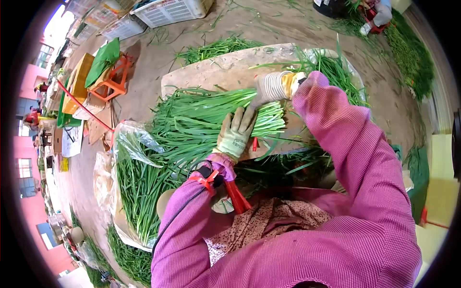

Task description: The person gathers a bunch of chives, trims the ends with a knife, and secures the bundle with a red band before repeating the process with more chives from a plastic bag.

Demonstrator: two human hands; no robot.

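Long green leafy stalks (192, 115) lie in a loose bunch across a worn board (216, 72), their pale cut ends toward the right. My left hand (235, 130), in a pale glove, rests flat on the stalks near those ends, fingers spread. My right hand (270, 89), gloved with a ribbed cuff, reaches over the stem ends from the right and touches them; its fingers are partly blurred and hidden. Below the stems a small red object (255, 144) shows at the board's edge. Red strips (236, 197) hang beside my left wrist.
More greens (139, 192) lie in plastic at the left, and others (336, 72) at the board's right end. An orange stool (115, 79) stands at upper left, white crates (168, 12) at the top. Another person (382, 14) is at upper right.
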